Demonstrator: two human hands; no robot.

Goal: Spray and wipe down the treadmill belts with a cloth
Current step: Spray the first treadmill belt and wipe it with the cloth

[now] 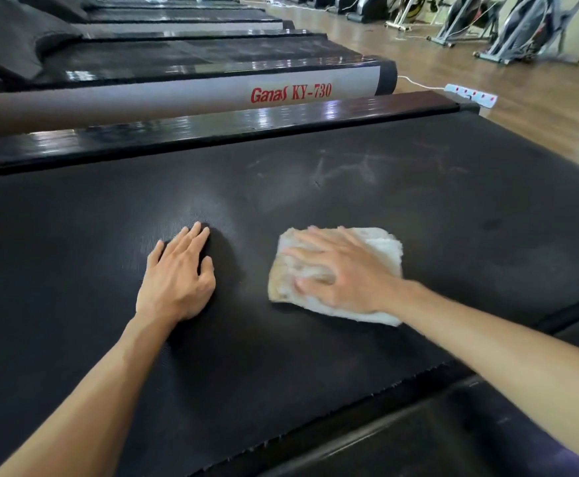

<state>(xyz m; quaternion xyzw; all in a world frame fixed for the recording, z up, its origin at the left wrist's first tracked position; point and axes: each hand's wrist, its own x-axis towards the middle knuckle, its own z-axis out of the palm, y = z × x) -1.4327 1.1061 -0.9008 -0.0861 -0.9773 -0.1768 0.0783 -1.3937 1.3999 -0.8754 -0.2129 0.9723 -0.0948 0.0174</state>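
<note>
Two flat hands rest on the treadmill belt [350,187]: your right hand [343,270] presses the folded cloth [381,249] with straight fingers, your left hand [178,273] lies bare, gripping nothing.

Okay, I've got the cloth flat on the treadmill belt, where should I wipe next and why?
Probably slide the folded off-white towel cloth under your right hand away from you, toward the pale scuff marks on the black textured treadmill belt. Those streaks lie just beyond the cloth and look unwiped. Your left hand rests flat on the belt, bracing you.
</note>
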